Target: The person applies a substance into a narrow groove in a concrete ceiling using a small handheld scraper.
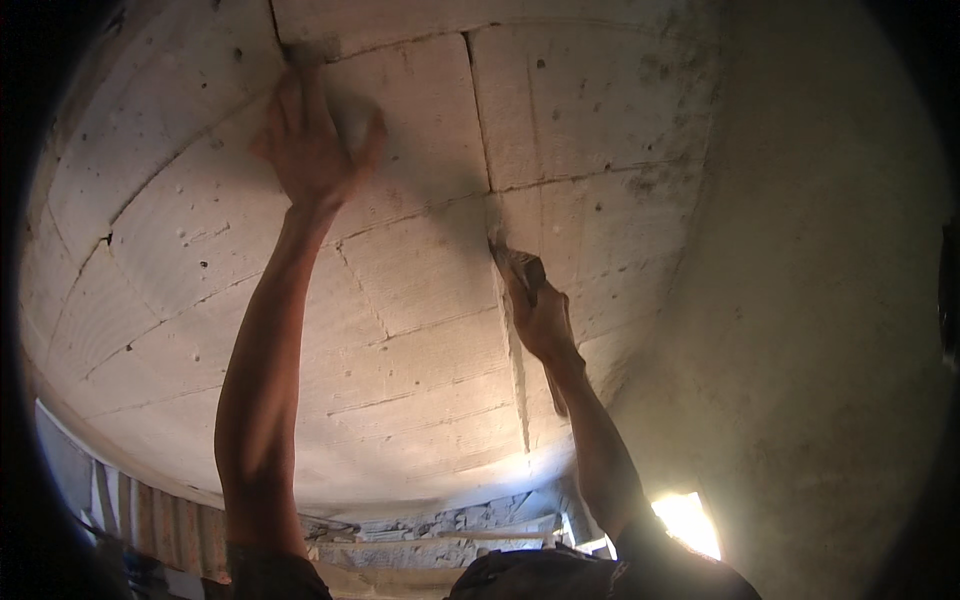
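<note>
Seamed pale surface point(430, 400) meets a dim wall point(800, 330).

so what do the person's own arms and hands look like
The left hand and right hand are bare, without gloves. The left forearm and right forearm are bare too, up to a dark left sleeve and dark right sleeve. No watch shows.

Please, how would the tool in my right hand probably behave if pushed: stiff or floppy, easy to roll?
The tool is probably stiff: its narrow part, showing past the right hand, has no visible sag. Its angular dark end suggests it would not roll easily.
</note>
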